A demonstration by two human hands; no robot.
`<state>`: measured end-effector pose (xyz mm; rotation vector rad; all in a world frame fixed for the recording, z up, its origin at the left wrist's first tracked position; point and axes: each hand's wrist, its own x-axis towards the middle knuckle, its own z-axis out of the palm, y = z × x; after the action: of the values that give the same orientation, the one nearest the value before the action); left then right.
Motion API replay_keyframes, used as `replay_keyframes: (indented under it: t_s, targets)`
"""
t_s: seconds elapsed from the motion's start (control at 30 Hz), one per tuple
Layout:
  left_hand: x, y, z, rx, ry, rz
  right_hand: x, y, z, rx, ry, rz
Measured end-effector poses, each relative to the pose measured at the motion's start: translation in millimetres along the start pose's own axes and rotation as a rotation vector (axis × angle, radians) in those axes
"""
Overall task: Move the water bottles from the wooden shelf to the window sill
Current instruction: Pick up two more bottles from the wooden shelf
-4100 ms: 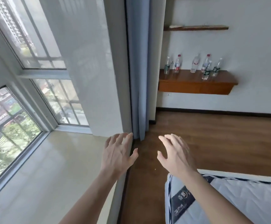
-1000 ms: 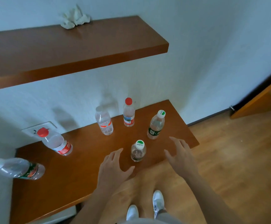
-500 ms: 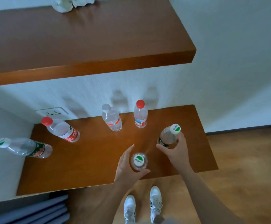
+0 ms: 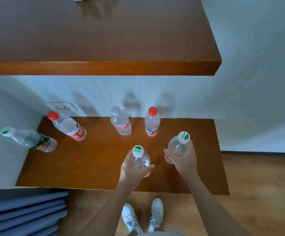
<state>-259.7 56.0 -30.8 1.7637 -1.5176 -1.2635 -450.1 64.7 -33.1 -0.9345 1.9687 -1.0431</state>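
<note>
Overhang from the upper shelf [image 4: 104,68] crowds any high lift, so both are probably best drawn low and back over the near edge of the lower shelf [image 4: 87,164] toward open floor [image 4: 257,193], left hand [image 4: 131,171] clasping the left bottle [image 4: 140,160], right hand [image 4: 184,160] the right bottle [image 4: 177,147].

The lower wooden shelf [image 4: 95,159] carries the water bottles. Near its front edge the left hand [image 4: 131,171] holds the front bottle [image 4: 140,159]; just to the right, the right hand [image 4: 185,161] holds the right bottle [image 4: 177,147]. Behind them, by the wall, the back-left bottle [image 4: 121,124] and back-right bottle [image 4: 152,124] stand side by side. Farther left is the corner bottle [image 4: 68,126], below a wall socket [image 4: 61,106], and the end bottle [image 4: 31,139] is at the shelf's left end. The upper shelf [image 4: 104,40] hangs above.
</note>
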Motion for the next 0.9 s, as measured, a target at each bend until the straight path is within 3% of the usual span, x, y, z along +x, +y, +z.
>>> replay_keyframes:
  t_s: [0.47,0.67,0.9]
  targets:
    - [-31,95,-82,-0.343,0.084,0.159,-62,-96,-19,0.157,-0.022,-0.254]
    - [-44,92,-127,-0.354,0.047,0.249,-77,-127,-25,0.256,-0.002,-0.329]
    - [-67,60,-170,-0.424,0.169,0.207,-98,-123,14,0.235,-0.095,-0.327]
